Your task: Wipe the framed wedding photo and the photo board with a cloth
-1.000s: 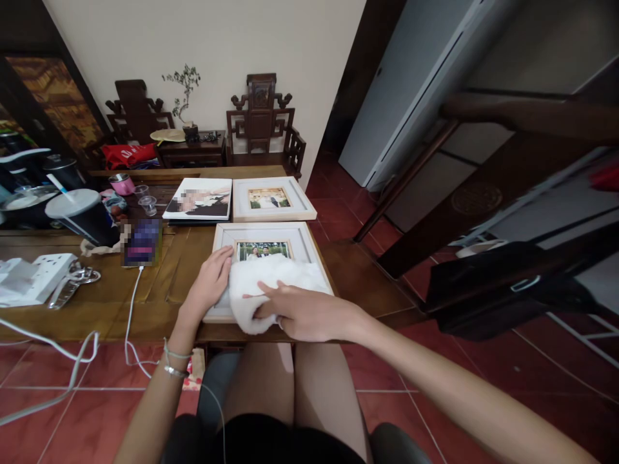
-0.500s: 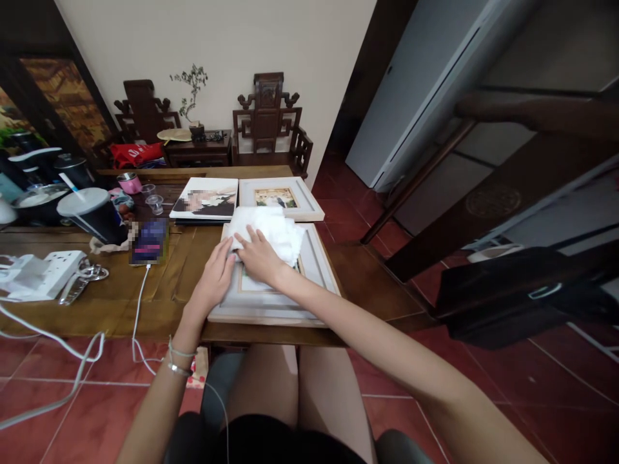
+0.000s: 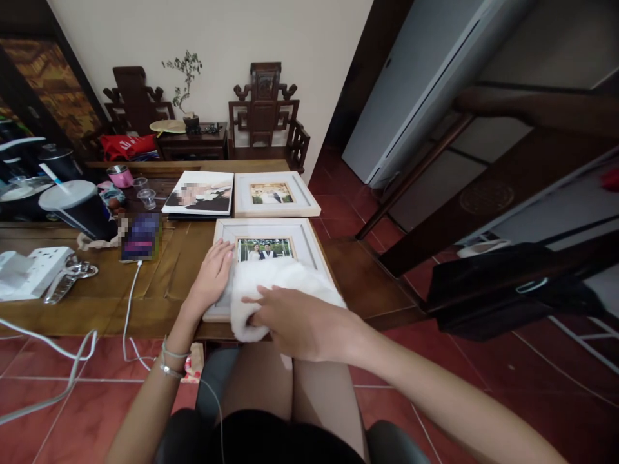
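Observation:
A framed photo (image 3: pixel 264 249) in a pale wooden picture frame (image 3: pixel 296 227) lies flat near the table's front edge. My left hand (image 3: pixel 213 274) rests on the frame's left side, fingers stretched out and holding nothing. A fluffy white cloth (image 3: pixel 278 277) covers the lower part of the frame and hangs a little over its front edge. My right hand (image 3: pixel 294 319) is closed on this cloth from above, and part of its fingers sinks into the fabric.
Behind lie a second picture frame (image 3: pixel 275 205) and a photo album (image 3: pixel 200 193). To the left are a phone (image 3: pixel 140 237) on a white cable, a lidded cup (image 3: pixel 75 206), a power strip (image 3: pixel 41 270) and small plastic cups (image 3: pixel 146 198). The wooden table (image 3: pixel 176 270) ends close to my lap.
My right hand has drawn the cloth from the frame's top down to its front edge, uncovering the photo. My left hand stays at the frame's left side. The view has shifted slightly.

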{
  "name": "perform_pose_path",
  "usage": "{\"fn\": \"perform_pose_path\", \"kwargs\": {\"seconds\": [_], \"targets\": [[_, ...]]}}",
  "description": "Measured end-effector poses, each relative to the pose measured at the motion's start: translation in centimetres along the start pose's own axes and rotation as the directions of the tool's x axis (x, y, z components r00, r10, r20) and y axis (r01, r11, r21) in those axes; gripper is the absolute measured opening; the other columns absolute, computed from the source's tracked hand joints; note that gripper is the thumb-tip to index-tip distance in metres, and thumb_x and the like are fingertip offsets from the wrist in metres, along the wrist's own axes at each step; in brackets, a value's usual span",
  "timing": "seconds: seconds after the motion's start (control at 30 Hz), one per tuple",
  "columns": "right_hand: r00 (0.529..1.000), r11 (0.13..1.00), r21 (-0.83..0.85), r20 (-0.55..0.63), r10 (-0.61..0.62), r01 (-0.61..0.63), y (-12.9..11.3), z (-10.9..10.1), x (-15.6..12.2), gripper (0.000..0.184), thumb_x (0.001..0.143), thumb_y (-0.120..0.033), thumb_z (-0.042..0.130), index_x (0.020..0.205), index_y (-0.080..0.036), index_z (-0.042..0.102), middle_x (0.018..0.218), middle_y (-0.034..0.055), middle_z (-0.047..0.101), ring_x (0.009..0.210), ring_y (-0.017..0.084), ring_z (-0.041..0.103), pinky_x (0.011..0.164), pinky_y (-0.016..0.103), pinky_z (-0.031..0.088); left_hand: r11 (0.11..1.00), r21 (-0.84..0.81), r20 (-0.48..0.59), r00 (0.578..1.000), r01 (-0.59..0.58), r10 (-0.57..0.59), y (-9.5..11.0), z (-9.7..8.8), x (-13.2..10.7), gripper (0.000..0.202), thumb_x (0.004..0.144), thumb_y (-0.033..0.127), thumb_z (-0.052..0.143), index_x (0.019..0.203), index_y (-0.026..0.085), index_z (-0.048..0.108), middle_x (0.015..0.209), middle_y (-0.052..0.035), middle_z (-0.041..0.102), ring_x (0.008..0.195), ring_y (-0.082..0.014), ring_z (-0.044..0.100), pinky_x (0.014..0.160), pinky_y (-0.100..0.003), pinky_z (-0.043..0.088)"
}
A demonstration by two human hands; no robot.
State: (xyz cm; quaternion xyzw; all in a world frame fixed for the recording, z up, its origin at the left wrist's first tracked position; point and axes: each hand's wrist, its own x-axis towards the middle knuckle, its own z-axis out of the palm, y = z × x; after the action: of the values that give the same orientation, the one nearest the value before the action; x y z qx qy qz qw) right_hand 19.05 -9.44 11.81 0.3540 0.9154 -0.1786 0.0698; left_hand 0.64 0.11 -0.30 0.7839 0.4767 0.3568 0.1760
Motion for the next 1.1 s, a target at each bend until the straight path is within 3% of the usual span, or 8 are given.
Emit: {"fn": "perform_pose_path", "kwargs": {"seconds": [0.13,0.23,0.33,0.47,0.6,0.77,0.9,1.1], "targets": [[0.996,0.994,-0.088,-0.06,-0.064,0.058,-0.8,1.6,2.7,0.031,0.074,-0.004,0.048,0.094,-0.013,0.07,0.125,0.0128,0.062,0.113,0.031,0.056,0.097,0.042,0.041,1.0,-0.002,-0.008,1.0,-0.005,0.005,-0.1,0.0,0.2,0.044,0.098,0.034,0.031,0.119,0.011,0.062,0.13,-0.0137,0.061,0.134,-0.0246,0.043,0.114,-0.047,0.031],[0.974,0.993,-0.082,-0.204,-0.1,0.085,0.1,4.5,3.8,0.034,0.074,-0.006,0.05,0.101,-0.012,0.068,0.126,0.0157,0.061,0.122,0.035,0.048,0.1,0.048,0.038,0.999,0.036,0.006,1.0,-0.024,0.023,-0.1,0.0,0.2,0.044,0.098,0.033,0.031,0.12,0.009,0.061,0.13,-0.0142,0.061,0.134,-0.0242,0.043,0.115,-0.046,0.031],[0.972,0.997,-0.017,-0.22,-0.078,0.076,1.7,5.7,2.4,0.029,0.072,-0.006,0.052,0.094,-0.014,0.069,0.122,0.015,0.062,0.121,0.032,0.05,0.098,0.043,0.039,0.995,0.09,0.046,0.998,-0.05,0.046,0.0,-0.1,0.1,0.044,0.098,0.032,0.033,0.119,0.007,0.062,0.13,-0.0154,0.06,0.135,-0.0246,0.042,0.115,-0.046,0.03],[0.99,0.998,0.046,-0.136,0.045,-0.039,3.1,3.9,-1.2,0.028,0.07,-0.002,0.048,0.083,-0.015,0.07,0.097,0.0114,0.07,0.104,0.027,0.061,0.088,0.036,0.044,0.99,0.124,0.05,0.997,-0.061,0.055,0.1,0.0,0.0,0.045,0.096,0.033,0.035,0.119,0.003,0.061,0.131,-0.019,0.059,0.135,-0.0264,0.041,0.115,-0.045,0.031],[0.99,0.991,0.004,-0.021,0.137,-0.137,2.1,1.1,-2.7,0.034,0.066,0.002,0.044,0.079,-0.016,0.071,0.084,0.0099,0.071,0.095,0.026,0.065,0.081,0.034,0.046,0.998,0.067,0.016,1.0,-0.011,0.01,-0.1,0.1,0.0,0.045,0.095,0.034,0.038,0.117,0.004,0.063,0.131,-0.0192,0.059,0.134,-0.0265,0.043,0.114,-0.046,0.031],[0.991,0.986,-0.105,0.019,0.135,-0.133,-1.2,-0.5,-0.2,0.034,0.07,0.0,0.047,0.087,-0.014,0.072,0.105,0.0119,0.07,0.101,0.026,0.062,0.085,0.034,0.046,0.99,-0.071,0.117,0.987,0.121,-0.112,-0.2,-0.3,0.4,0.047,0.093,0.044,0.04,0.115,0.012,0.066,0.139,-0.0135,0.053,0.14,-0.0268,0.034,0.116,-0.049,0.025],[0.991,0.985,-0.135,-0.09,0.1,-0.111,-2.5,1.1,3.1,0.031,0.079,-0.007,0.048,0.101,-0.012,0.071,0.123,0.0147,0.063,0.116,0.03,0.055,0.099,0.041,0.039,0.965,-0.153,0.113,0.974,0.211,-0.195,-0.3,-0.6,0.6,0.055,0.096,0.048,0.029,0.121,0.013,0.063,0.142,-0.0108,0.051,0.142,-0.023,0.031,0.118,-0.043,0.022],[0.925,0.976,-0.138,-0.364,0.109,-0.17,-1.8,5.4,6.1,0.031,0.084,-0.02,0.051,0.104,-0.006,0.07,0.139,0.026,0.048,0.133,0.042,0.036,0.108,0.054,0.026,0.956,-0.194,0.095,0.974,0.222,-0.207,-0.4,-0.9,0.2,0.059,0.098,0.048,0.02,0.134,0.013,0.051,0.148,-0.0114,0.043,0.14,-0.0203,0.035,0.117,-0.039,0.023]]}}
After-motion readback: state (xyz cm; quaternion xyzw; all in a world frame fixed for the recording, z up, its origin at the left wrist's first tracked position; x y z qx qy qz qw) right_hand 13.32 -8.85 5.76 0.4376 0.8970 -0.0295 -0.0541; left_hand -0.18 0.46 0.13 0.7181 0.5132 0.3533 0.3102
